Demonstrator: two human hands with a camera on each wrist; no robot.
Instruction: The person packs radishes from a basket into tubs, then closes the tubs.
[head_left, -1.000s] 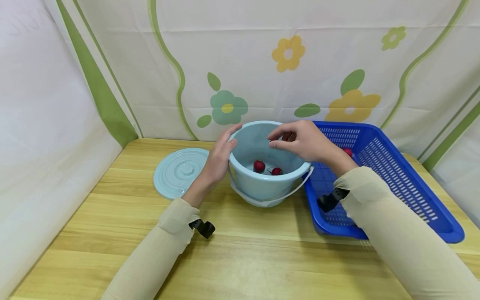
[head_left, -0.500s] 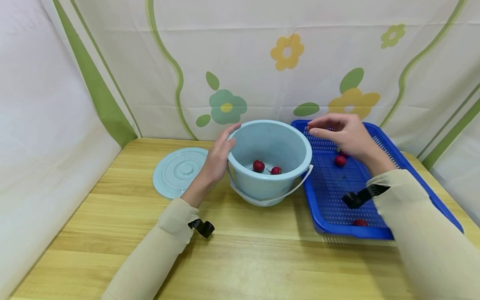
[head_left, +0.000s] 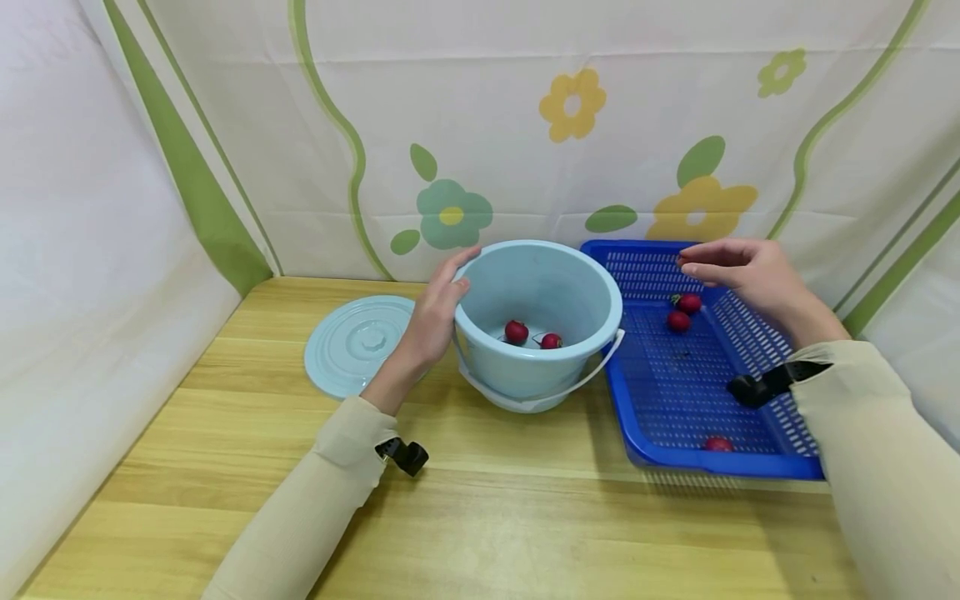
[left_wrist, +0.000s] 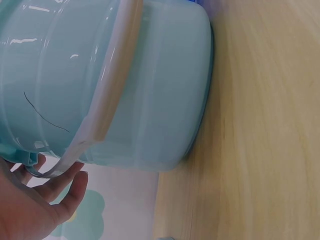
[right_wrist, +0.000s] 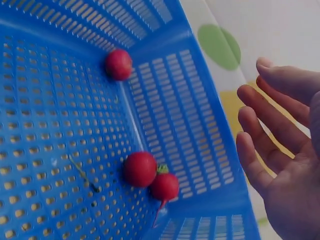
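Presently observed, by item:

Left hand: the left hand (head_left: pixel 435 312) is laid against the outer wall and rim of the pale blue bucket (head_left: pixel 540 367); its fingers (left_wrist: pixel 70 192) are held straight and close together, nothing pinched.

Right hand: the right hand (head_left: pixel 746 271) is held above the far end of the blue basket (head_left: pixel 675 400), touching nothing; its fingers (right_wrist: pixel 260 130) are relaxed, slightly spread and lightly bent, and nothing is held.

Bucket: stood upright on the bench (head_left: pixel 465 517), just beside the basket, its white handle (head_left: pixel 592 379) hung down over the front wall. Two radishes (head_left: pixel 517 332) are seen on its floor.

Basket: set on the bench to the right of the bucket. A pair of radishes (head_left: pixel 682 312) is lain touching each other near the far end, just below the right hand; a third radish (head_left: pixel 717 444) is lain apart at the near rim.

Lid: the round pale blue lid (head_left: pixel 360 342) is laid flat on the bench, left of the bucket and beside the left wrist.

Backdrop: a cloth (head_left: pixel 525 125) printed with flowers is hung behind the bench.
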